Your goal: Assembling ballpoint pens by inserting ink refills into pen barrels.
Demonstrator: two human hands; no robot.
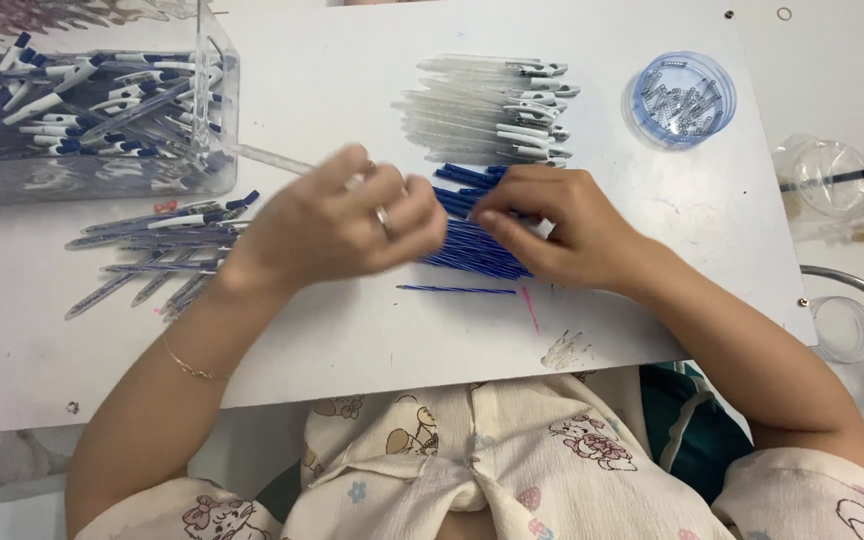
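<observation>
- My left hand (337, 225) hovers over the white board (352, 330), fingers curled in; it's blurred, and I can't tell if it grips anything.
- A clear pen barrel (270, 158) pokes out just behind its knuckles.
- My right hand (552, 225) sits on the pile of blue refills (472, 245), fingertips pinched on a few at the pile's top.
- One blue refill (457, 290) lies alone just below the pile.
- Beyond my hands, a stack of clear barrels with white clips (492, 110).
- Round blue tub of small springs (682, 98), far right.
- Finished pens (157, 250) heaped at left, more in the clear box (82, 110) behind.
</observation>
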